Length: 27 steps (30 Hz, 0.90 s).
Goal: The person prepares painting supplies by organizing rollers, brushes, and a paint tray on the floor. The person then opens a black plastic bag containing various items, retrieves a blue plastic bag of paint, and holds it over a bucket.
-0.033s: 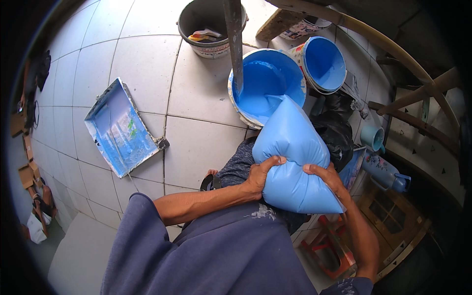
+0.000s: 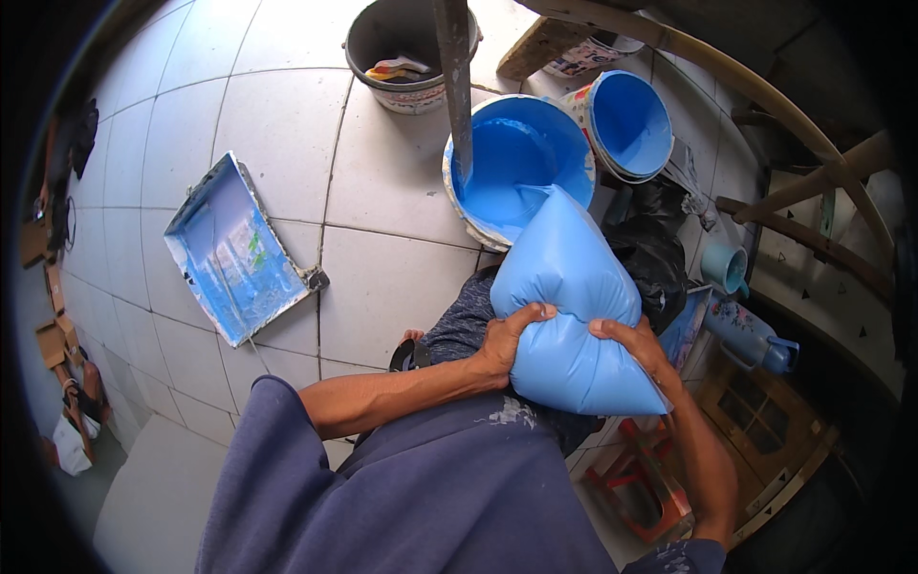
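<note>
A plump, light blue plastic bag (image 2: 564,263), apparently full of paint, is held in front of my body. My left hand (image 2: 505,342) grips its left side with the thumb on top, and my right hand (image 2: 639,348) squeezes the right side the same way. Wrinkles run between the two thumbs; most of the fingers are hidden beneath the bag. Its narrow upper corner points into a bucket (image 2: 466,216) of blue paint. A thin strand of blue seems to come from that corner. An upright, paint-stained stick or bar (image 2: 453,86) crosses the bucket's left side.
A second blue-coated bucket (image 2: 633,120) stands at the right, and a dark bucket (image 2: 409,96) behind. Left on the tiles lies a paint tray (image 2: 234,268). A black plastic bag (image 2: 655,263), mug (image 2: 723,268), flask (image 2: 751,335), red stool (image 2: 631,478) and wooden frame (image 2: 765,91) crowd the right.
</note>
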Each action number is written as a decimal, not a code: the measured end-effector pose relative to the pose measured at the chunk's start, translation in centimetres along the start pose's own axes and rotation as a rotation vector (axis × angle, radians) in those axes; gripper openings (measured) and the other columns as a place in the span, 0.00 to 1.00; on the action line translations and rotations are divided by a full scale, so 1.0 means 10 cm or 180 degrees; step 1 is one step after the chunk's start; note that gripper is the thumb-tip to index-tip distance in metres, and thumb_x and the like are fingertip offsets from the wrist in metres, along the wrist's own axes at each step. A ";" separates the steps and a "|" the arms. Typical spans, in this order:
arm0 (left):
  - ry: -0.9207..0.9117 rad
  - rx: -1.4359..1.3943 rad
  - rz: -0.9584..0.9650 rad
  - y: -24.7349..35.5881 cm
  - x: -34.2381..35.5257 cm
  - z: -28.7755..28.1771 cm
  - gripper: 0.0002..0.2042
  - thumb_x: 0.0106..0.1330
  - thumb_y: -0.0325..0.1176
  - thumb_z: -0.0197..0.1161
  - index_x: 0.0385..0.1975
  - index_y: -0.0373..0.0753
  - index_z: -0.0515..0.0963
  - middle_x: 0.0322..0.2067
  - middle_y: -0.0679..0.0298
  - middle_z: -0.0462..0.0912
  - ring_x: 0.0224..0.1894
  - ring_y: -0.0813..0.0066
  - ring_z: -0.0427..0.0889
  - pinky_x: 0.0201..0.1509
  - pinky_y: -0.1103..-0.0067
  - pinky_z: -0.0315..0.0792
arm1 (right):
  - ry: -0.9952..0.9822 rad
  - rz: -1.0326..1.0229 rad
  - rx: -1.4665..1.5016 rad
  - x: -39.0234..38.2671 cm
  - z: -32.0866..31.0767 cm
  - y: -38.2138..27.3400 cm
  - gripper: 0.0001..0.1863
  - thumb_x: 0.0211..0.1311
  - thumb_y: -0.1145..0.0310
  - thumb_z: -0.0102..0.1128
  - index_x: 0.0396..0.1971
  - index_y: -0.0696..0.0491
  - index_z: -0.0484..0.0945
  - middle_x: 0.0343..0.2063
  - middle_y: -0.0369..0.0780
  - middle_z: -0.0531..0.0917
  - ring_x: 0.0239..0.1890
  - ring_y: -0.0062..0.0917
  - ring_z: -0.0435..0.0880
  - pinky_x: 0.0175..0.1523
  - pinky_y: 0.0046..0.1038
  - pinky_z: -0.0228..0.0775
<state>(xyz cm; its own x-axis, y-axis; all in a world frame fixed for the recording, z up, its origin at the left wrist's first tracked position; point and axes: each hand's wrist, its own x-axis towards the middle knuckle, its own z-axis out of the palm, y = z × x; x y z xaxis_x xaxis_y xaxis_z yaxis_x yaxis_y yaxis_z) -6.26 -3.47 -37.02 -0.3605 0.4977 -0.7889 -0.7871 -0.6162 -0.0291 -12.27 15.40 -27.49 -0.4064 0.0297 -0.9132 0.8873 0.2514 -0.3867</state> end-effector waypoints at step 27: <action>-0.0282 0.0399 0.0358 0.10 0.08 0.61 0.37 0.54 0.56 0.53 0.62 0.41 0.60 0.57 0.49 0.67 0.56 0.47 0.69 0.54 0.49 0.65 | -0.1100 -0.2807 -0.1167 0.66 -0.57 0.07 0.19 0.59 0.70 0.53 0.52 0.53 0.75 0.53 0.38 0.76 0.56 0.24 0.73 0.63 0.26 0.60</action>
<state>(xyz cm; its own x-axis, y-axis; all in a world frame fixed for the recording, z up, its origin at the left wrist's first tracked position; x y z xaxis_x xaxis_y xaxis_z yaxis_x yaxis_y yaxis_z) -10.39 0.10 -33.92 -0.4881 0.4851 -0.7256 -0.7935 -0.5929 0.1373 -15.63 21.27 -33.08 -0.7469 -0.5767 -0.3310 0.1563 0.3316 -0.9304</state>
